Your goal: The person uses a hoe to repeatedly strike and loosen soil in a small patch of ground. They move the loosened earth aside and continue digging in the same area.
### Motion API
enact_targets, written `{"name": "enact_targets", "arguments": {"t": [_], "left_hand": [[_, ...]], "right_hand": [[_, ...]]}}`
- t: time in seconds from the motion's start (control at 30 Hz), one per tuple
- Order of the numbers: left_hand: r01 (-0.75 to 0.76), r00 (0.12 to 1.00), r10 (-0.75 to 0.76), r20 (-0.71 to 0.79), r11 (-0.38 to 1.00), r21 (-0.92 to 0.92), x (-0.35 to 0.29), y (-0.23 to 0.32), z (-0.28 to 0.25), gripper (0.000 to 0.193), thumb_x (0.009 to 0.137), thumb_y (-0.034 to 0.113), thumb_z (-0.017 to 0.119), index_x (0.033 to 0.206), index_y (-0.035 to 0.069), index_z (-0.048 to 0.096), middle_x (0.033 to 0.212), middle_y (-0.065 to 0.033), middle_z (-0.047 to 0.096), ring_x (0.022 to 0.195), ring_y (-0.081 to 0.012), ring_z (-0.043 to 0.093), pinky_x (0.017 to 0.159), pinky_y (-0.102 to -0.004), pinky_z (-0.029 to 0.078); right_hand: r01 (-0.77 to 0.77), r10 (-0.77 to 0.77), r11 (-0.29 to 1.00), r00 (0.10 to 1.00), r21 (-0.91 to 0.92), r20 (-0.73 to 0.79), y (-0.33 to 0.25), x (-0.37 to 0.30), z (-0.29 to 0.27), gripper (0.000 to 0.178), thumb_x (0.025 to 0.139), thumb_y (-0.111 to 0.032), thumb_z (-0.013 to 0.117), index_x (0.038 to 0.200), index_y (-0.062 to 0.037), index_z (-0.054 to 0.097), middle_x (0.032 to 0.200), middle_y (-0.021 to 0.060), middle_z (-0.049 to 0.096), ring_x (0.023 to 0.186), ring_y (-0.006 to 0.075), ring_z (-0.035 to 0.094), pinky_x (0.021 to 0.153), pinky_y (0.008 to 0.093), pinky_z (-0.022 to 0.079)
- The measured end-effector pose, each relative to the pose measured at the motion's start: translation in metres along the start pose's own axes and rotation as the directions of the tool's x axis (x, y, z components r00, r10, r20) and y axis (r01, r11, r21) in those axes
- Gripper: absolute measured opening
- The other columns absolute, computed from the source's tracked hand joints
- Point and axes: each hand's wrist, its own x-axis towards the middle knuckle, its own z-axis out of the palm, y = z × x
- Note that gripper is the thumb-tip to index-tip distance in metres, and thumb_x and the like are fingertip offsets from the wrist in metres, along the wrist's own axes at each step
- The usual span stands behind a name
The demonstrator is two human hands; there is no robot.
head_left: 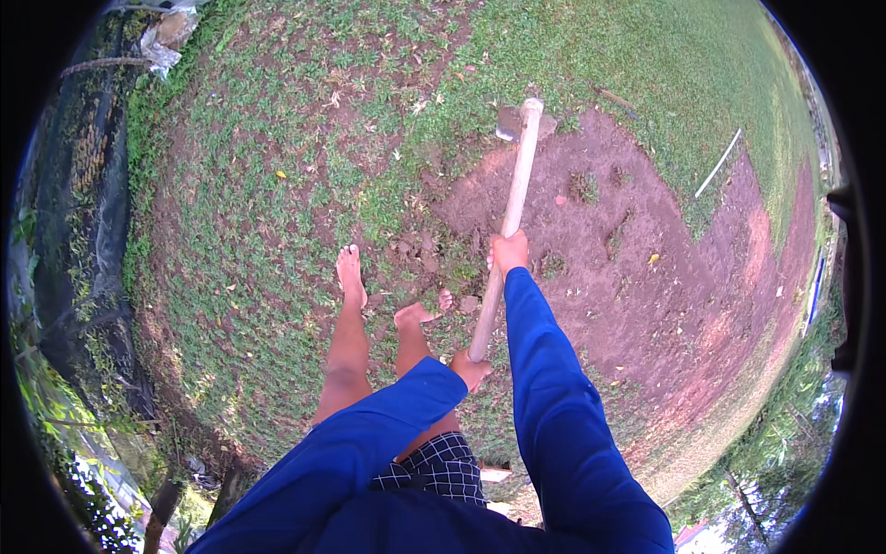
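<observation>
Both of my hands are wrapped round the pale wooden handle of a hoe. My left hand is closed on the near end of the handle, close to my thighs. Farther up, about midway, my right hand grips it. The handle slants away from me and slightly right. At its far end is the dark metal blade, over the border of grass and bare soil. Whether the blade touches the ground I cannot tell.
Bare brown soil with a few grass tufts spreads to the right. Grass covers the left, where my bare feet stand. A thin white stick lies at the far right. Dark netting borders the left side.
</observation>
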Motion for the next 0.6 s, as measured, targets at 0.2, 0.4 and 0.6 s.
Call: {"name": "enact_targets", "arguments": {"t": [0.2, 0.4, 0.6], "left_hand": [[0.121, 0.988, -0.138, -0.072, 0.972, -0.202, -0.040, -0.081, 0.047, 0.019, 0.090, 0.018, 0.054, 0.088, 0.002, 0.062, 0.067, -0.0117, 0.058, 0.062, -0.0255, 0.061, 0.047, -0.0402, 0.047], [0.471, 0.786, -0.162, 0.596, 0.781, -0.410, -0.093, -0.191, 0.071, 0.014, 0.090, 0.012, 0.055, 0.087, 0.000, 0.062, 0.068, -0.0128, 0.059, 0.065, -0.0266, 0.063, 0.047, -0.0408, 0.048], [0.168, 0.986, -0.162, 0.047, 0.929, -0.329, -0.019, -0.110, 0.027, 0.021, 0.093, 0.014, 0.051, 0.103, -0.001, 0.062, 0.083, -0.0160, 0.065, 0.068, -0.0255, 0.064, 0.048, -0.0382, 0.048]], "right_hand": [[-0.265, 0.489, 0.703, 0.854, -0.660, 0.177, 0.137, -0.059, 0.005, 0.034, 0.075, -0.011, 0.064, 0.099, 0.0097, 0.054, 0.077, 0.0247, 0.065, 0.055, 0.0300, 0.066, 0.049, 0.0407, 0.053], [-0.152, 0.147, 0.894, 0.988, -0.420, -0.045, 0.110, -0.137, -0.078, 0.026, 0.078, -0.005, 0.061, 0.093, 0.0085, 0.045, 0.061, 0.0161, 0.057, 0.042, 0.0236, 0.060, 0.034, 0.0378, 0.047], [-0.021, 0.027, 0.994, 0.998, 0.106, -0.058, -0.013, -0.086, -0.076, 0.028, 0.078, 0.000, 0.057, 0.100, 0.0006, 0.041, 0.059, 0.0092, 0.052, 0.038, 0.0176, 0.053, 0.031, 0.0333, 0.043]]}}
